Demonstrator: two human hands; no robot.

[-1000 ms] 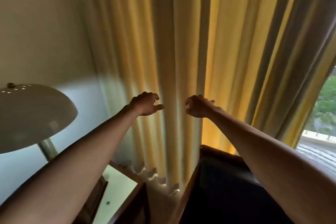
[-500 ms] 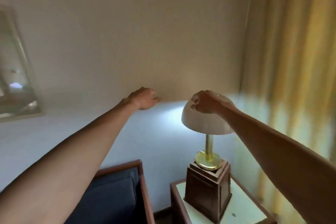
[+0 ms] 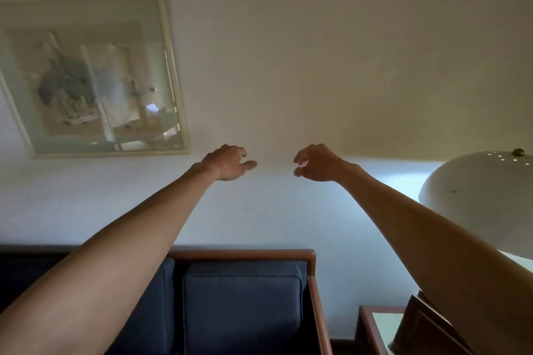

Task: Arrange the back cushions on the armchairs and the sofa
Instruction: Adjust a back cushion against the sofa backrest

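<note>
Both my arms are stretched out in front of me at wall height. My left hand [image 3: 227, 163] and my right hand [image 3: 315, 163] hang a little apart with loosely curled fingers, and neither holds anything. Below them stands a sofa with a wooden frame [image 3: 245, 254]. A dark blue back cushion [image 3: 242, 308] sits upright at its right end. A second blue back cushion [image 3: 155, 314] stands to its left, partly hidden by my left forearm. My hands are well above the cushions and touch neither.
A framed picture [image 3: 92, 72] hangs on the wall at the upper left. A lit lamp with a white dome shade [image 3: 476, 199] stands on a wooden side table [image 3: 375, 326] right of the sofa, close under my right forearm.
My view has swung left from the yellow curtains, past the lamp, to the sofa and picture. Both hands have stayed raised and loosely curled, holding nothing.
</note>
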